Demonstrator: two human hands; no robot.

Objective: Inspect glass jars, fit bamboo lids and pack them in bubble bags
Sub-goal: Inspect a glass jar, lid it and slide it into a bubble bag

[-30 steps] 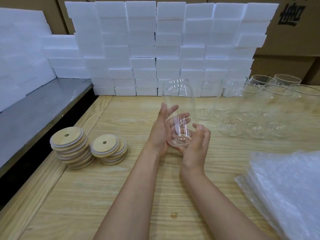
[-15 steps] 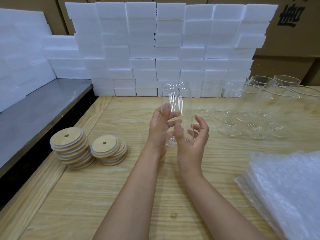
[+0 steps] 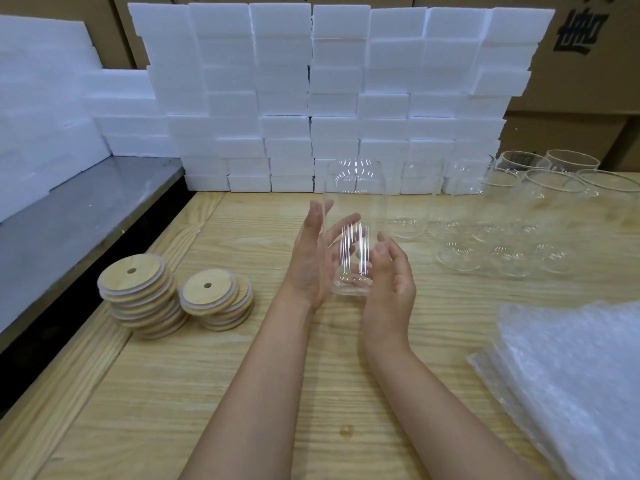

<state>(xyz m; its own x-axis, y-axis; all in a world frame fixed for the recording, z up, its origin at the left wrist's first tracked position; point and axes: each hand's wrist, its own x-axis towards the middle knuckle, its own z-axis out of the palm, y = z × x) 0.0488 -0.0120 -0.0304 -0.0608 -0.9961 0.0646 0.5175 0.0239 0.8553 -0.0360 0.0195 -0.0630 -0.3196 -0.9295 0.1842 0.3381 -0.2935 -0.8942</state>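
A clear glass jar [image 3: 355, 216] stands upright in the air above the wooden table [image 3: 263, 375], held between both palms. My left hand [image 3: 311, 261] presses its left side with the fingers stretched up. My right hand [image 3: 393, 275] cups its lower right side. Two stacks of round bamboo lids [image 3: 142, 289], each lid with a small hole, sit at the left, the shorter stack [image 3: 216, 299] nearer the hands. A pile of bubble bags [image 3: 568, 382] lies at the right front.
Several more empty glass jars [image 3: 502, 216] stand at the back right of the table. A wall of white foam blocks [image 3: 332, 98] lines the far edge. A grey metal surface [image 3: 62, 230] runs along the left, with cardboard boxes behind.
The jar has been rolled between my palms and lifted a little. My left fingers have straightened up along the glass, and my right hand has shifted to its lower right side.
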